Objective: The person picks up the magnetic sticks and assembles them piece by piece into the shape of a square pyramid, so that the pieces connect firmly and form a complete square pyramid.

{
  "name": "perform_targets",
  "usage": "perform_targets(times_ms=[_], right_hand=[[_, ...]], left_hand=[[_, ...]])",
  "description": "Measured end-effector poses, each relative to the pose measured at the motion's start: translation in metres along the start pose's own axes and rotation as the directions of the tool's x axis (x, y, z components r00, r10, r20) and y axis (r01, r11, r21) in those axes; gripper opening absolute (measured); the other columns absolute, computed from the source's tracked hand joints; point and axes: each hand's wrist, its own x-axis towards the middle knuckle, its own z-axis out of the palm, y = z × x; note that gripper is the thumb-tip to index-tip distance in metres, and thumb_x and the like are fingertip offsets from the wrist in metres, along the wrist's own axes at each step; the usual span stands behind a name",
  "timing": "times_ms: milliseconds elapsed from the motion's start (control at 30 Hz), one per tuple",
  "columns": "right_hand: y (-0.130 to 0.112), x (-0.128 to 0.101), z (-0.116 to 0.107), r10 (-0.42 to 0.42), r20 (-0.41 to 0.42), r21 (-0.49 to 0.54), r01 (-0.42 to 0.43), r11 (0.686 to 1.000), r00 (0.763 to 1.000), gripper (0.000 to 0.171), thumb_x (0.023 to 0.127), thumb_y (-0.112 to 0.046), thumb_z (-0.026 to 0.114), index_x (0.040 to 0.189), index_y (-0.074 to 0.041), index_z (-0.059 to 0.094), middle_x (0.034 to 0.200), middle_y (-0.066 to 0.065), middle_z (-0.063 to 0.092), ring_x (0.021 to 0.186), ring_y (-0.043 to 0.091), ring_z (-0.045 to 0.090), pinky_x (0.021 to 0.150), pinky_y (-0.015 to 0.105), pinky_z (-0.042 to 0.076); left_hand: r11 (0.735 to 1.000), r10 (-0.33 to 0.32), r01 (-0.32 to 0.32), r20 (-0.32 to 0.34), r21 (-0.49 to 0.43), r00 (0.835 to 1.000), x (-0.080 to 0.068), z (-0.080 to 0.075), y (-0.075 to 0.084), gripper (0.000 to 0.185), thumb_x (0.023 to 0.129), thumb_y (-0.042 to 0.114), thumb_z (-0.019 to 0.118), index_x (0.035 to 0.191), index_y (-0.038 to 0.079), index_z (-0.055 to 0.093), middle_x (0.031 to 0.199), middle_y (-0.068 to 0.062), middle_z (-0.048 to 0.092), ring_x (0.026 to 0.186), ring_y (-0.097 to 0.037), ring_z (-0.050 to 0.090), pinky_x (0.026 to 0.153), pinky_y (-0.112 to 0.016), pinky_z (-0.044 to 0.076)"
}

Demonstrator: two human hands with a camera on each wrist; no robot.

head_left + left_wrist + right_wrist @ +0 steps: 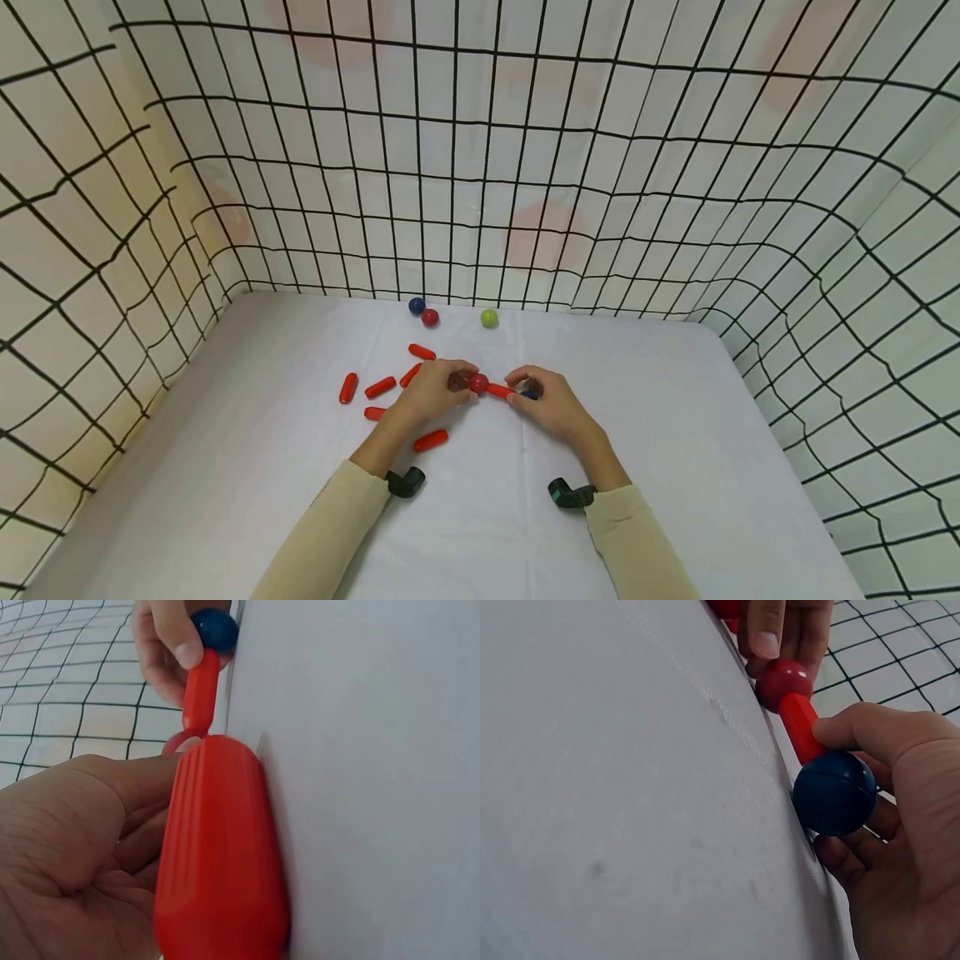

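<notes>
Two hands, red rod (498,390) pinched between

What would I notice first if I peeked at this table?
Two hands meet in the middle of the white table: the left hand holds a red ball, the right hand holds a red rod with a blue ball on its end. More red rods lie to the left, and three balls sit near the checked wall.

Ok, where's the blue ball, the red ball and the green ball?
blue ball (834,793), right wrist view, middle of its round face.
red ball (783,681), right wrist view, middle, by the left hand's fingertips.
green ball (489,317), head view, its centre, near the back wall.
</notes>
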Motion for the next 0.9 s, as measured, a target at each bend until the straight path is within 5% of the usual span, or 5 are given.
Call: perform_targets(times_ms=[133, 333, 500, 733, 900], right_hand=[[0.000, -0.002, -0.003, 0.032, 0.011, -0.028, -0.032, 0.999, 0.999, 0.031, 0.094, -0.018, 0.074, 0.125, -0.019, 0.068, 0.112, -0.001, 0.068, 0.087, 0.018, 0.056, 0.076, 0.029, 0.048], [-0.001, -0.008, -0.010, 0.037, 0.026, -0.011, -0.037, 0.999, 0.999, 0.048, 0.091, -0.009, 0.067, 0.138, -0.020, 0.060, 0.086, 0.005, 0.059, 0.073, 0.019, 0.052, 0.061, 0.025, 0.043], [-0.001, -0.009, -0.013, 0.019, 0.053, -0.029, -0.018, 0.999, 0.998, 0.064, 0.091, -0.006, 0.063, 0.151, -0.025, 0.050, 0.093, 0.003, 0.057, 0.069, 0.016, 0.050, 0.059, 0.024, 0.043], [-0.003, -0.011, -0.012, 0.062, 0.031, 0.010, -0.062, 0.998, 0.998, 0.056, 0.092, -0.012, 0.074, 0.145, -0.022, 0.056, 0.084, 0.006, 0.061, 0.070, 0.017, 0.053, 0.062, 0.025, 0.045], [-0.003, -0.011, -0.011, 0.094, -0.002, 0.031, -0.094, 0.995, 0.996, 0.055, 0.091, -0.014, 0.077, 0.142, -0.021, 0.058, 0.085, 0.006, 0.065, 0.069, 0.017, 0.055, 0.063, 0.025, 0.047]], left_hand=[[1.000, -0.006, 0.006, 0.001, -0.023, 1.000, -0.002, -0.005, -0.002, 0.041, 0.092, 0.021, 0.079, 0.132, 0.016, 0.069, 0.119, 0.002, 0.074, 0.110, -0.017, 0.067, 0.097, -0.036, 0.058], [0.998, -0.011, 0.009, -0.033, -0.058, 0.999, -0.003, -0.019, -0.011, 0.039, 0.094, 0.021, 0.076, 0.132, 0.014, 0.069, 0.120, -0.001, 0.073, 0.112, -0.019, 0.066, 0.096, -0.037, 0.059], [1.000, 0.003, -0.005, -0.093, -0.018, 0.996, -0.003, -0.032, -0.022, 0.036, 0.096, 0.023, 0.074, 0.131, 0.013, 0.070, 0.119, -0.004, 0.073, 0.110, -0.021, 0.065, 0.098, -0.040, 0.057], [0.999, -0.040, 0.041, -0.199, 0.001, 0.979, 0.001, -0.055, -0.032, 0.031, 0.100, 0.019, 0.068, 0.130, 0.013, 0.070, 0.126, -0.007, 0.069, 0.114, -0.029, 0.061, 0.099, -0.045, 0.056], [0.994, -0.090, 0.099, -0.188, 0.043, 0.978, 0.008, -0.067, -0.038, 0.031, 0.103, 0.017, 0.062, 0.132, 0.012, 0.069, 0.142, -0.013, 0.061, 0.132, -0.037, 0.054, 0.110, -0.053, 0.049]])
